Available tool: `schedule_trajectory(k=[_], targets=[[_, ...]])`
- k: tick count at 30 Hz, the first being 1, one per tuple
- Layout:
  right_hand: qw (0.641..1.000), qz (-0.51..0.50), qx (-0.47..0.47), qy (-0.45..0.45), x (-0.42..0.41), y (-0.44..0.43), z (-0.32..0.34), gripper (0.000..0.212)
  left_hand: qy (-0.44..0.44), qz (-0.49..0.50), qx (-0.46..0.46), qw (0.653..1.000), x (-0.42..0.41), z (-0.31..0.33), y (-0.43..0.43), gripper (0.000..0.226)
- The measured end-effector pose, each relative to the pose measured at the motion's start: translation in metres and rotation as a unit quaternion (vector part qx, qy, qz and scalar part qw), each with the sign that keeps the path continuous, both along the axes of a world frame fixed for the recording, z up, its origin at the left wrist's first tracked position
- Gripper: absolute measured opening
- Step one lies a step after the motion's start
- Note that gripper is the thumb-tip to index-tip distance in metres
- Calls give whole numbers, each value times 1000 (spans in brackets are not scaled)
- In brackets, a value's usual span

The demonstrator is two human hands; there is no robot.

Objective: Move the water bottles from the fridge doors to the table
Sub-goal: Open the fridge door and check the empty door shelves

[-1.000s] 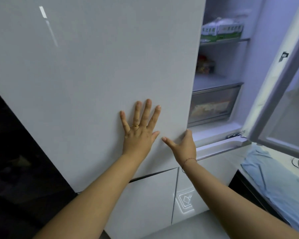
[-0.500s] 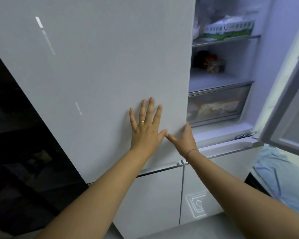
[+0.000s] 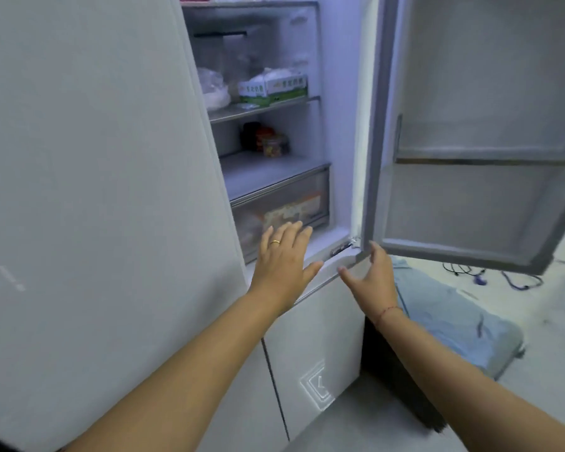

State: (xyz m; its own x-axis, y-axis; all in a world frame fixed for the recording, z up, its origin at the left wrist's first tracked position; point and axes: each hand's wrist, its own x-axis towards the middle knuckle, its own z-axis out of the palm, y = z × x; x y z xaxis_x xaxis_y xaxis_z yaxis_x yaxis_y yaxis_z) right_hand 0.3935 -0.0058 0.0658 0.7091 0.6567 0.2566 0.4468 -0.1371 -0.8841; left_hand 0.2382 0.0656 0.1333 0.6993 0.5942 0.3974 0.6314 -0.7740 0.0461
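Note:
The white left fridge door (image 3: 95, 190) fills the left of the view, its outer face toward me. The right fridge door (image 3: 470, 190) stands swung open at the right, and the door shelves I can see on it hold no bottles. No water bottle is in view. My left hand (image 3: 282, 259) hovers open, fingers spread, in front of the fridge's lower drawer, off the left door. My right hand (image 3: 374, 275) is open with nothing in it, its fingertips just under the bottom corner of the right door.
Inside the fridge are green-and-white cartons (image 3: 273, 88) on a shelf, jars (image 3: 268, 141) below, and a clear drawer (image 3: 281, 213). White lower fridge doors (image 3: 310, 347) sit beneath. A blue cloth-covered object (image 3: 454, 321) and cables (image 3: 490, 275) lie on the floor at the right.
Both hands have come off the left door and shifted right toward the open compartment. The view has swung right, showing more of the fridge interior and right door.

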Motion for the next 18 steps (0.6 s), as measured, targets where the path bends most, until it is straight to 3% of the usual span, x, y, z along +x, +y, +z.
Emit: schedule_trajectory(k=[2, 10, 18], targets=[[999, -52, 6, -4, 44, -21, 5, 79, -8, -40, 10, 999, 37, 5, -11, 75], [972, -226, 47, -41, 215, -108, 37, 75, -61, -146, 44, 986, 198, 49, -53, 64], [982, -174, 25, -67, 355, -141, 61, 88, -125, -179, 67, 973, 344, 87, -96, 65]])
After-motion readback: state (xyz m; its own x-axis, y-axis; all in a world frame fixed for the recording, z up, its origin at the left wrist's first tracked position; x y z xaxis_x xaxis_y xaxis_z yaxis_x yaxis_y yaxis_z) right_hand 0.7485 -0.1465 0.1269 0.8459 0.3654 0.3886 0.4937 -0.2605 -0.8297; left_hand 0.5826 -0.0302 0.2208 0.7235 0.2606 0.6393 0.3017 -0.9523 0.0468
